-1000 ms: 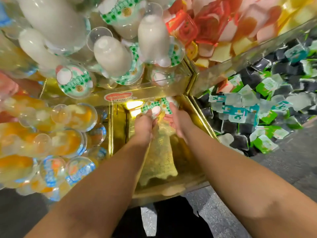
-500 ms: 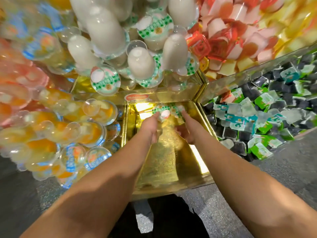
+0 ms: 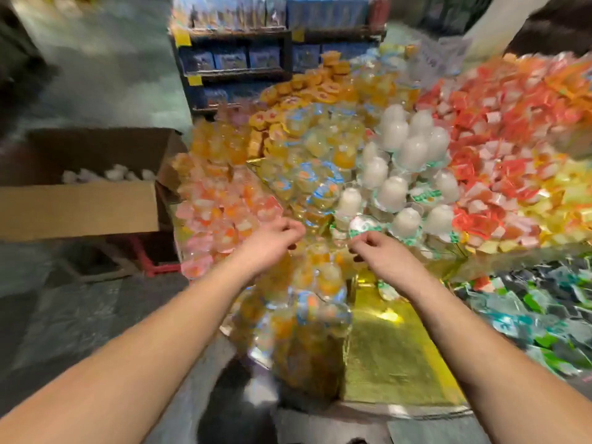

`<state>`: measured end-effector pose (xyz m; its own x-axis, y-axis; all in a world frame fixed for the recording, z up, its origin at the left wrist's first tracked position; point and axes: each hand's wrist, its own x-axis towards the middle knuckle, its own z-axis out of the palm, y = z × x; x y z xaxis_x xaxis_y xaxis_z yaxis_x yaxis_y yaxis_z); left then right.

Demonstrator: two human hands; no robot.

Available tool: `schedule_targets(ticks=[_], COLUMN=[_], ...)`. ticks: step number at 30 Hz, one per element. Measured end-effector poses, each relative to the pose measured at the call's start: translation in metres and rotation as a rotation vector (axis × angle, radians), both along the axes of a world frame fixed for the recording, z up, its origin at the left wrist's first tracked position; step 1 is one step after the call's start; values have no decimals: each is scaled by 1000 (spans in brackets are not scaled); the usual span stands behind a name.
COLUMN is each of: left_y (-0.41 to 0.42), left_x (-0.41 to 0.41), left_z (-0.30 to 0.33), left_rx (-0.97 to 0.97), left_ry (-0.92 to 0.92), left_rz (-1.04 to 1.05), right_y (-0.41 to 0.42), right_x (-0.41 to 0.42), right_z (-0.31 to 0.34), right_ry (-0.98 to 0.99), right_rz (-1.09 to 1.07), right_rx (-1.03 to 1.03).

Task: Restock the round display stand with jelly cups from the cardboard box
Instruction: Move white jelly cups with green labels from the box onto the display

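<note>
The round display stand (image 3: 394, 363) has gold-lined wedge compartments; the one right in front of me shows mostly bare gold floor. White jelly cups (image 3: 400, 193) with green-checked lids are heaped at its far end. My left hand (image 3: 272, 238) and my right hand (image 3: 374, 251) hover side by side over the near edge of that heap, fingers loosely curled, holding nothing. The open cardboard box (image 3: 80, 203) stands at the left on a red stool, with more white cups (image 3: 105, 174) inside. The frame is motion-blurred.
Orange fruit cups (image 3: 320, 187) and pink cups (image 3: 224, 213) fill the compartments on the left. Red and yellow packs (image 3: 512, 155) lie at the right, green and black ones (image 3: 544, 315) at the lower right. Stocked shelves (image 3: 240, 59) stand behind, and grey floor lies around the box.
Both hands held green-lidded white cups deep in the gold compartment; now they have drawn back with nothing in them. The view has swung up, bringing the whole stand and the box into sight.
</note>
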<state>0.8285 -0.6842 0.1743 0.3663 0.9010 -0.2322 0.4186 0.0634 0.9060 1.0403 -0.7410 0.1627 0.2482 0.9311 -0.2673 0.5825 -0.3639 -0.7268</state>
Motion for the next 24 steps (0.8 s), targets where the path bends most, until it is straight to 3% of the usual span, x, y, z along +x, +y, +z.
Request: schedule_targets(ticks=[6, 11, 19, 24], left_y=[27, 32, 106, 213], left_x=[-217, -349, -449, -489], left_z=[42, 45, 10, -13], left_rx=[174, 148, 42, 33], left_ry=[322, 466, 516, 611], left_rz=[203, 342, 433, 422], right_y=[52, 100, 222, 329], right_x=[-201, -333, -451, -501], right_z=[42, 51, 14, -31], right_ry=[-237, -303, -417, -385], right_rz=[385, 592, 765, 799], right_rx=[90, 122, 75, 30])
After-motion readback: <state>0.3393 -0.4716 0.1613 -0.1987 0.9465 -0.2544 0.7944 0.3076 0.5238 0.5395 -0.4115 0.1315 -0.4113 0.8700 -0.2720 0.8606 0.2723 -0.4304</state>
